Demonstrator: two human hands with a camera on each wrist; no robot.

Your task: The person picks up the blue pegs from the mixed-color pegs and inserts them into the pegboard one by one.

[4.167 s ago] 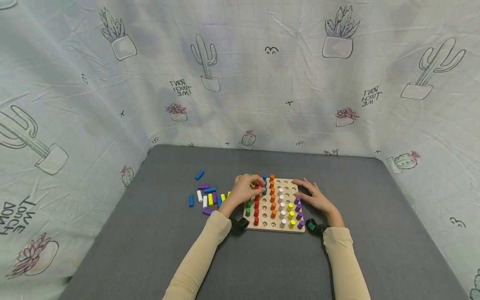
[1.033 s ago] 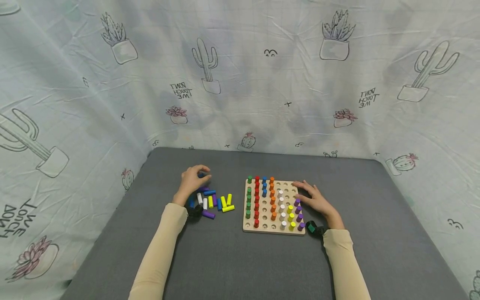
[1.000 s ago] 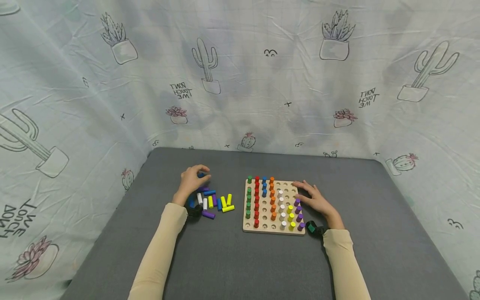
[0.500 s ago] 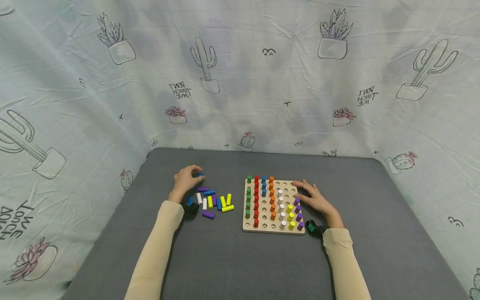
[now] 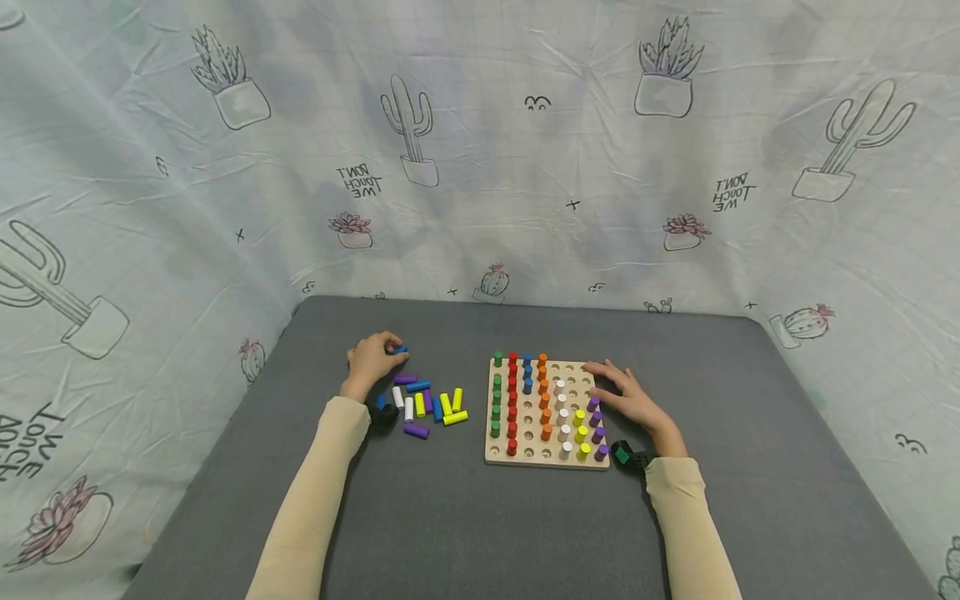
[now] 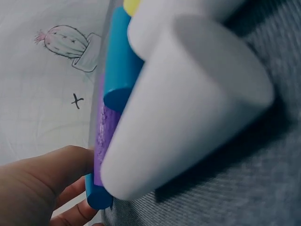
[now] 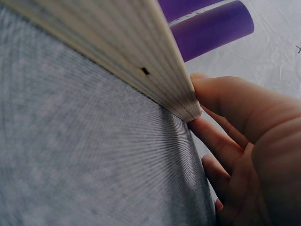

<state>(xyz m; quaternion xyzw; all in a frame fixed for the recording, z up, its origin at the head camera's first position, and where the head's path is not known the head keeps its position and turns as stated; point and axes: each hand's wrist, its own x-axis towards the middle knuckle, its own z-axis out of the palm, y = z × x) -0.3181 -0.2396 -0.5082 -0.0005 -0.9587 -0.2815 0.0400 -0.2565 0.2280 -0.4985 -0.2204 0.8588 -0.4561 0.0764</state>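
In the head view my left hand (image 5: 370,358) is at the far left of the table, beyond a loose heap of pegs. Its thumb and fingers pinch a blue peg (image 5: 401,350), whose end (image 6: 98,197) shows between them in the left wrist view. My right hand (image 5: 628,397) rests at the far right corner of a wooden pegboard (image 5: 547,459). Its fingers lie fairly straight, thumb and forefinger touching the board's edge (image 7: 181,89). Upright in the board stand green, red, blue, orange, white, yellow and purple pegs in columns.
Between left hand and board lie loose pegs: a blue one (image 5: 418,386), white ones (image 5: 408,407), yellow ones (image 5: 455,417) and purple ones (image 5: 417,430). The grey table (image 5: 480,533) backs onto a cactus-print cloth (image 5: 480,167).
After being over the blue column, my left hand has moved left to the blue peg beyond the heap, then shifted slightly further left with it. The right hand has stayed on the board.
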